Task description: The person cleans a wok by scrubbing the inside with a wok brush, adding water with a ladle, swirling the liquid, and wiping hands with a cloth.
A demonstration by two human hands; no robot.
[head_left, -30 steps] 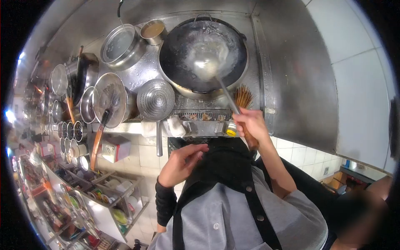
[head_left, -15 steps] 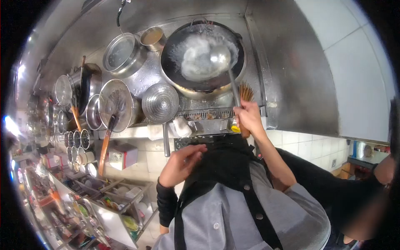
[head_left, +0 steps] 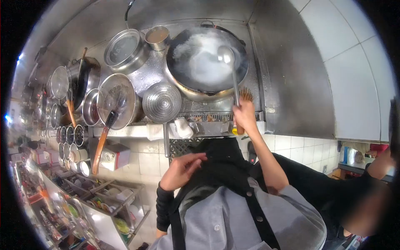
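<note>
My right hand is wrapped round the handle of a metal ladle. The bowl of the ladle is over the right side of a large dark wok, at the white steaming liquid; steam blurs whether it dips in. A bamboo brush stands just beyond that hand, its bristles pointing up. In front of my apron hangs my left hand, fingers loosely bent and holding nothing. Nearest to it is the handle of a perforated skimmer, which rests at the stove's front edge.
A wire strainer lies over a metal pot to the left. Behind are a lidded pot and a small pot of brown liquid. White cloths lie on the front ledge. Another person's arm shows at the right.
The ladle has swung slightly, so its handle stands more upright and its bowl is nearer the wok's right side. My left hand stays about where it was. The camera view has shifted a little.
</note>
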